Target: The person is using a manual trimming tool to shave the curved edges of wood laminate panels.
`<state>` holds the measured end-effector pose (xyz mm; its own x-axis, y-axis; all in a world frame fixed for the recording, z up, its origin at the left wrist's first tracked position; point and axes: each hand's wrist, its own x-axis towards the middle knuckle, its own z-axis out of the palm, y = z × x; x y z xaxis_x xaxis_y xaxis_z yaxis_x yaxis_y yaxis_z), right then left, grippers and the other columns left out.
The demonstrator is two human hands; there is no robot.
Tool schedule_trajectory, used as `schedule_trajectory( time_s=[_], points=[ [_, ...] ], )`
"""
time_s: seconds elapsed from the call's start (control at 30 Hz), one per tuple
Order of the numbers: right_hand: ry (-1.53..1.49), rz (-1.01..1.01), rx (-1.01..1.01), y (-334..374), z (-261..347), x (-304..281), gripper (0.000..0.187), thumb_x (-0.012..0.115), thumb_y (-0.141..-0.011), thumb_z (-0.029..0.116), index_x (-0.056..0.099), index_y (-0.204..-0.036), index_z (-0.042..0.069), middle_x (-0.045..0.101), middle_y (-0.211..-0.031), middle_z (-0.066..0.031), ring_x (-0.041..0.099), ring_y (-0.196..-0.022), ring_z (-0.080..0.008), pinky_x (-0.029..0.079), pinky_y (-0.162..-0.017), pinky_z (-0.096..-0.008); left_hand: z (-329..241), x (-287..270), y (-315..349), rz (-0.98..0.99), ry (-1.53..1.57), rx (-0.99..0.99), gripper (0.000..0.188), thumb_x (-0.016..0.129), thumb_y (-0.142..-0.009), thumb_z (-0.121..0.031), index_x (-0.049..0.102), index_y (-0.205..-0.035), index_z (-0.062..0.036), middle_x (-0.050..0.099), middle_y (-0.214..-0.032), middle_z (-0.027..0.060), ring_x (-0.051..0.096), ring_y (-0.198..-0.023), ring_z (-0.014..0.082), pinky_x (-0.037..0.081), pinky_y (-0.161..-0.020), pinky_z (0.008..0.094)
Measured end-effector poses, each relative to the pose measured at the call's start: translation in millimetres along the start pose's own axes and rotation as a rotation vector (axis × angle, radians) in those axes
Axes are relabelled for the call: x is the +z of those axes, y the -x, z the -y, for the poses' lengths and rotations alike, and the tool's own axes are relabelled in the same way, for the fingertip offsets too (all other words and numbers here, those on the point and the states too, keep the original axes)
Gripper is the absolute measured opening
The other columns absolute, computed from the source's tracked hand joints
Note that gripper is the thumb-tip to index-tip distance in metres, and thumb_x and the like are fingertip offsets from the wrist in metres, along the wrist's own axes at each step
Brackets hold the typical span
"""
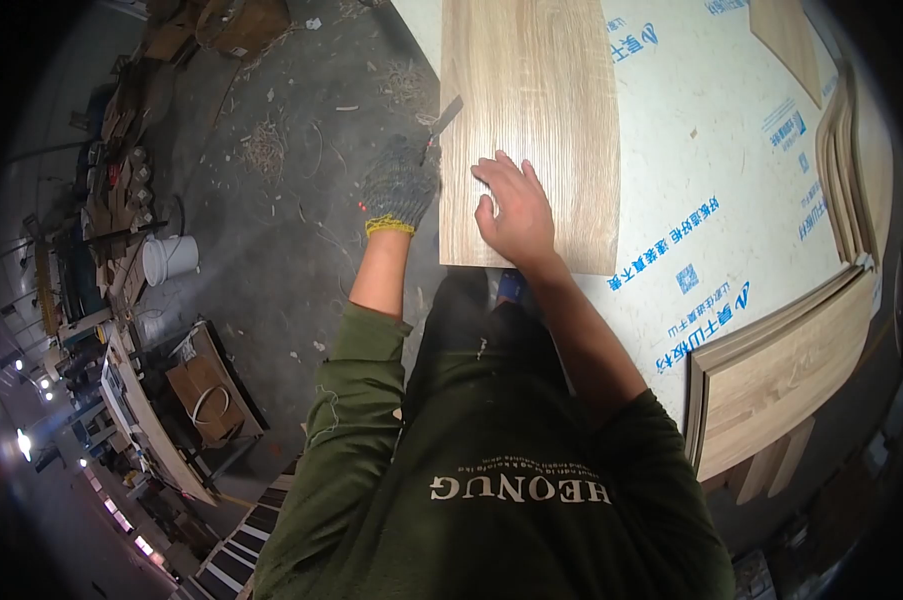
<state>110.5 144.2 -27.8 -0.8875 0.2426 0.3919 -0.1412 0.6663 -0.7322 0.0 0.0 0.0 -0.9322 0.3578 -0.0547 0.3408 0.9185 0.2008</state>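
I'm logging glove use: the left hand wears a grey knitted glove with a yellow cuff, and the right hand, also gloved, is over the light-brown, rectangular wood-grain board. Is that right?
Not quite: the head view shows the right hand bare, over the light-brown, rectangular wood-grain board. Only the left hand is gloved.

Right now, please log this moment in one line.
Left hand: grey knitted glove, holds dark flat tool | right hand: bare, on pale rectangular wood-grain board

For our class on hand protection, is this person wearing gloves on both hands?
No: the left hand wears a grey knitted glove with a yellow cuff, while the right hand is bare.
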Motion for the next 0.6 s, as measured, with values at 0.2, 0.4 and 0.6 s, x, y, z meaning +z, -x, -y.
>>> schedule_trajectory(
  time_s=[0.2, 0.4, 0.6],
  points=[
    [0.004, 0.007, -0.004, -1.5, -0.5, -0.5, 0.038, 0.056, -0.073, 0.001, 0.064, -0.110, 0.006, 0.064, -0.115, -0.0135, 0.055, -0.120, -0.0338, 0.038, -0.105, -0.0512, -1.4, -0.6, -8.8, -0.053, 0.030, 0.014, 0.042, 0.053, -0.091, -0.041, 0.061, -0.123, -0.0146, 0.062, -0.111, 0.0172, 0.061, -0.101, 0.0353, 0.049, -0.085, 0.0457],
    [-0.002, 0.050, 0.023, -1.5, -1.2, -2.3, 0.039, 0.057, -0.073, 0.002, 0.063, -0.112, 0.006, 0.062, -0.119, -0.0142, 0.053, -0.123, -0.0342, 0.036, -0.107, -0.0518, -3.9, -2.5, -22.4, -0.067, 0.070, 0.007, 0.042, 0.053, -0.091, -0.041, 0.061, -0.122, -0.0152, 0.062, -0.114, 0.0162, 0.061, -0.102, 0.0352, 0.048, -0.087, 0.0453],
    [0.098, 0.062, 0.059, -4.8, 5.8, -4.4, 0.045, 0.063, -0.074, 0.009, 0.059, -0.119, 0.007, 0.054, -0.130, -0.0142, 0.045, -0.129, -0.0356, 0.034, -0.108, -0.0522, 5.2, 3.4, -37.9, -0.064, 0.027, 0.061, 0.043, 0.051, -0.091, -0.042, 0.062, -0.122, -0.0149, 0.063, -0.115, 0.0163, 0.060, -0.105, 0.0354, 0.048, -0.088, 0.0456]
  ],
)
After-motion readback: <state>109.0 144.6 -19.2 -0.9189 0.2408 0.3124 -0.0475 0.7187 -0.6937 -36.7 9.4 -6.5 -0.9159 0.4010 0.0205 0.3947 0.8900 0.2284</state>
